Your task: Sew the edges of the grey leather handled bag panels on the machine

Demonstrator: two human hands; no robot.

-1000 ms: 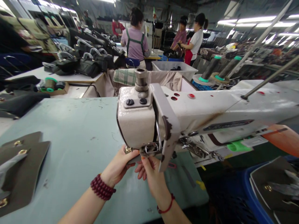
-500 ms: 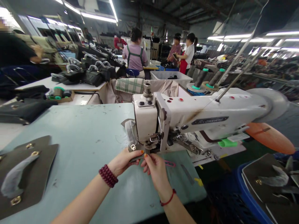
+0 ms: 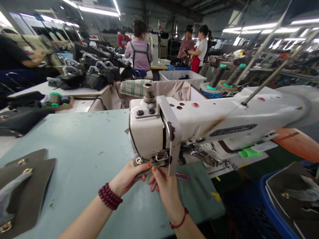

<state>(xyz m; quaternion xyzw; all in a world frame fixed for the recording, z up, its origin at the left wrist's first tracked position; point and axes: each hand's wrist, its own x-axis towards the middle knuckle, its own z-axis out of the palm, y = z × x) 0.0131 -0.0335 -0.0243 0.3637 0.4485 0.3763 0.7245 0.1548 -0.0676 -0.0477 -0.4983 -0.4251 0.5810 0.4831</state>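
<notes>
A grey-brown leather panel (image 3: 144,173) with a gold ring fitting (image 3: 138,160) sits below the head of a white sewing machine (image 3: 147,131), which hides most of it. My left hand (image 3: 127,177) grips the panel's near edge, thumb on top and fingers underneath. Close beside it, my right hand (image 3: 164,186) pinches the same edge between thumb and fingers, its other fingers curled below. The thumbs almost meet in front of the machine's presser area. The needle cannot be made out.
Panels with plastic-wrapped handles (image 3: 37,192) lie left on the green table (image 3: 87,139). Pink thread snips (image 3: 182,176) and a grey strip (image 3: 202,187) lie right of my hands. A blue basket (image 3: 265,196) holds more panels. Co-workers are in the background.
The view has moved nearer the machine, which looks larger and now covers the wrapped handle that showed beside it. My hands keep hold of the panel's edge, with little visible shift.
</notes>
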